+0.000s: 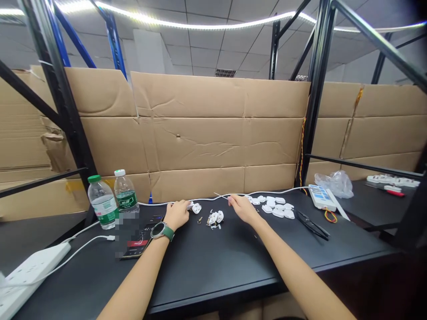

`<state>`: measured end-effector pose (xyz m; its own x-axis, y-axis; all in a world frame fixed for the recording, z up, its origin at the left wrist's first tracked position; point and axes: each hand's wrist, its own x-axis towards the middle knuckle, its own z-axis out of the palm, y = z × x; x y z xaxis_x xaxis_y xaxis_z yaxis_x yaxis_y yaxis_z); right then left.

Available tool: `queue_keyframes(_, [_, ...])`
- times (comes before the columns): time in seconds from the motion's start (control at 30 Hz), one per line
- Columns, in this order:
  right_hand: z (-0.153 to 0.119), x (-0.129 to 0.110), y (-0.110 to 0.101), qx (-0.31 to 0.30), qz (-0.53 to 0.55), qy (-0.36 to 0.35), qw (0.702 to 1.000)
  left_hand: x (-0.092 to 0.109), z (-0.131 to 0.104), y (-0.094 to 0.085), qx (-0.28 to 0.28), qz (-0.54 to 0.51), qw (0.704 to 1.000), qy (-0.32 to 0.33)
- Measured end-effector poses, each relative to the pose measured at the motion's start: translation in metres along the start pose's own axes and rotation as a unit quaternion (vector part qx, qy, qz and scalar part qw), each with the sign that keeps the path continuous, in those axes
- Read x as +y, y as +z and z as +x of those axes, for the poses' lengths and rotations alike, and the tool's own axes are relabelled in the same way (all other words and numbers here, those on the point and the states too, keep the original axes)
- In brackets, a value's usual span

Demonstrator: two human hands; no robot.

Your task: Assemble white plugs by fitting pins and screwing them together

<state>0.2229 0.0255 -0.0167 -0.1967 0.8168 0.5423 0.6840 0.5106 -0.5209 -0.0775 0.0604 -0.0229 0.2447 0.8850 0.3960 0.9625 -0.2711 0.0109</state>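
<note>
My left hand (178, 214), with a green-strapped watch at its wrist, has its fingers closed at a small white part (190, 205) on the black table. Just right of it lies a round white part (196, 208). My right hand (243, 208) pinches a thin light-coloured rod (220, 195) that points left. Between the hands is a small pile of white parts (215, 218), with small brass-coloured pieces (200, 220) to its left. Several white oval pieces (278, 207) lie right of my right hand.
Two plastic bottles (102, 202) (126, 192) and a phone (142, 240) stand or lie left. A white power strip (35, 271) is far left. Black pliers (312, 225), a white device (322, 198) and a plastic bag (335, 183) are right. Cardboard (200, 142) rises behind.
</note>
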Motion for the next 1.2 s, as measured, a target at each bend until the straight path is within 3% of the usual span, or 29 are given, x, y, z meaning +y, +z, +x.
queue_keyframes(0.23, [0.001,0.000,0.000,-0.010,0.000,-0.003,1.000,-0.007,0.003,0.005,0.010,-0.017,1.000,0.001])
queue_keyframes(0.47, [0.001,0.000,-0.001,-0.013,-0.003,-0.004,1.000,-0.004,0.003,-0.006,0.042,-0.029,0.998,0.020])
queue_keyframes(0.7, [0.000,0.001,-0.001,-0.008,0.004,-0.004,1.000,0.001,0.002,-0.016,0.038,-0.060,0.998,0.001])
queue_keyframes(0.97, [-0.002,0.003,0.000,0.001,0.032,0.005,0.999,0.007,0.003,-0.017,0.081,-0.203,0.976,0.007])
queue_keyframes(1.2, [0.000,0.001,0.000,0.006,0.054,-0.019,0.998,0.020,0.004,-0.013,0.095,-0.308,0.945,0.064])
